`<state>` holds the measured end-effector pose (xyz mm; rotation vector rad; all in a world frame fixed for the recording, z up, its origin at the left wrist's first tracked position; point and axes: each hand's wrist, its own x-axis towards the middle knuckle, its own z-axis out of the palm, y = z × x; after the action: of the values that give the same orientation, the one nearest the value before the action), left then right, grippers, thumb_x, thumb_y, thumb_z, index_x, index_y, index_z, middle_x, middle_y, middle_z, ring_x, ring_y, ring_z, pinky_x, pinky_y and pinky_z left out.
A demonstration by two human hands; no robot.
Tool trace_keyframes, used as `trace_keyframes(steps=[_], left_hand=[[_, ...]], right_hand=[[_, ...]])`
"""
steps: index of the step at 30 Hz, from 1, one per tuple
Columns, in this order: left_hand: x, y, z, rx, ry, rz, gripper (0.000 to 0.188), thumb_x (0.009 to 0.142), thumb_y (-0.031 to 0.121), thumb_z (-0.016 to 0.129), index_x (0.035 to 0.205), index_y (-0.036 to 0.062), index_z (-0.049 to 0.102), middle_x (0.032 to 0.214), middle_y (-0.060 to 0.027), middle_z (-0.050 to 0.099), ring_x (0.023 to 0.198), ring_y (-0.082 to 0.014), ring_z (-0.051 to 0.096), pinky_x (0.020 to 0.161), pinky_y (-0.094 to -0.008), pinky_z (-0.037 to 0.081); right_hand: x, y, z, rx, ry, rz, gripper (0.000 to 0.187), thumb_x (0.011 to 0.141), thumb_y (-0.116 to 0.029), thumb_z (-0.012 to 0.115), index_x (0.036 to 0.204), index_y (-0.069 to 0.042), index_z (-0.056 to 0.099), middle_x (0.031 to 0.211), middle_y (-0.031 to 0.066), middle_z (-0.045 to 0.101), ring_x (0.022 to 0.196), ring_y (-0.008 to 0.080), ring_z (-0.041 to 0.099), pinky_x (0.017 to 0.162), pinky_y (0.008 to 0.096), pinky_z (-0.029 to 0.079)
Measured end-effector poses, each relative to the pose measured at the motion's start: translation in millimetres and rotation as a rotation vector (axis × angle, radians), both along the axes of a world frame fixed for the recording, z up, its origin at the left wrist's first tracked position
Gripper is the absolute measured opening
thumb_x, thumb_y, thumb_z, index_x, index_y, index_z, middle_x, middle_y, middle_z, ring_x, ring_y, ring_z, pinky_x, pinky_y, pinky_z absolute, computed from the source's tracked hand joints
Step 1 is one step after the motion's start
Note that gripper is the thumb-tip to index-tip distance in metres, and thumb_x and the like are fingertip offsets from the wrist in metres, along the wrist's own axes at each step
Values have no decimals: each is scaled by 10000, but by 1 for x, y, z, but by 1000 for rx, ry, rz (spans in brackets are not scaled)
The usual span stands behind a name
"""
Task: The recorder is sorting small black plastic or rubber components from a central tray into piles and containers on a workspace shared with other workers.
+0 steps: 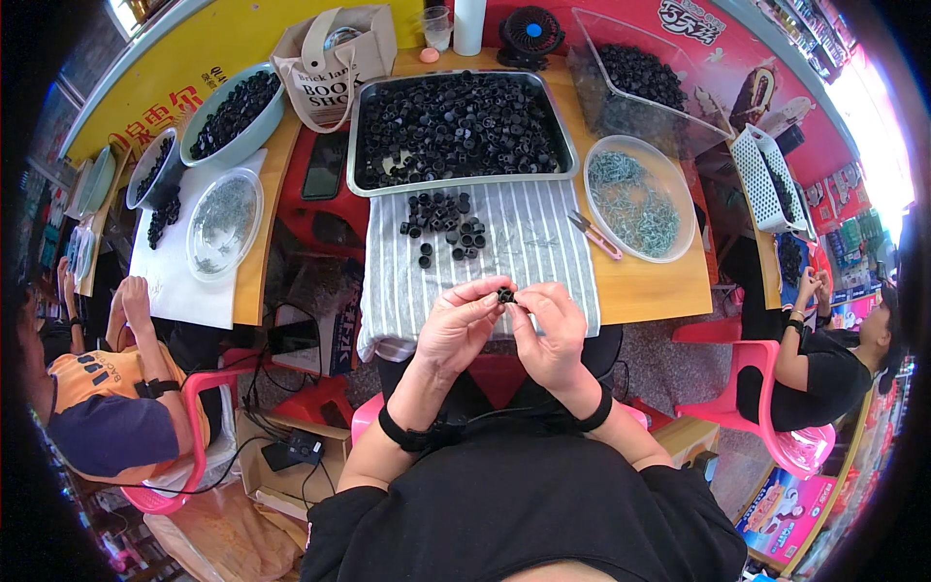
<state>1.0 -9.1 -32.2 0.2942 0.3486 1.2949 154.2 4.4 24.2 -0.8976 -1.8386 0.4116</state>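
We locate the cap (505, 295), a small black part with its open end up, between the fingertips of both hands, above the near part of the cloth (572, 281). We pinch it from the left with the thumb and forefinger of the left hand (456, 328). We pinch its opposite side with the thumb and forefinger of the right hand (549, 335). The other fingers of both hands are curled. We cannot tell whether a metal piece sits within the cap.

Beyond the hands, a loose group of black caps (446, 225) lies on the striped cloth. To its right, we see a few metal pieces (539, 241), too small to resolve. The cloth covers the middle of the table (659, 296). At its far end stands the tray (461, 185), filled with more black caps. The snips (595, 237) lie at the right edge of the cloth, just beside the round tub (675, 254), which holds silvery metal pieces.

Behind the tub, we find the clear bin (621, 114), partly filled with black caps. Behind the tray stand the fan (530, 37) and the cup (436, 29); the bag (335, 68) stands at the tray's far left corner.
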Motion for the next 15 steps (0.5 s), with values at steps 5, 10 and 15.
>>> trace_keyframes(steps=[5, 10, 15], left_hand=[[0, 0, -1, 24, 13, 10, 290, 913, -1, 638, 1201, -37, 645, 1159, -171, 669, 1028, -212, 648, 933, -335, 514], [2, -1, 0, 17, 5, 23, 245, 916, -5, 637, 1158, -29, 662, 1136, -172, 676, 1005, -211, 657, 906, -330, 530], [3, -2, -2, 21, 1, 25, 213, 915, -6, 640, 1125, -24, 673, 1120, -172, 679, 991, -210, 661, 880, -327, 545]], right_hand=[[-1, -1, 1, 45, -57, 10, 181, 755, 88, 723, 913, 27, 661, 867, 123, 639, 736, 254, 633, 623, 327, 504], [-3, -2, 0, 48, -18, 1, 179, 737, 80, 750, 882, 24, 663, 861, 119, 640, 729, 246, 630, 621, 320, 505], [-3, -3, -3, 69, 5, 5, 182, 720, 80, 765, 856, 20, 660, 849, 118, 639, 721, 241, 626, 608, 312, 503]])
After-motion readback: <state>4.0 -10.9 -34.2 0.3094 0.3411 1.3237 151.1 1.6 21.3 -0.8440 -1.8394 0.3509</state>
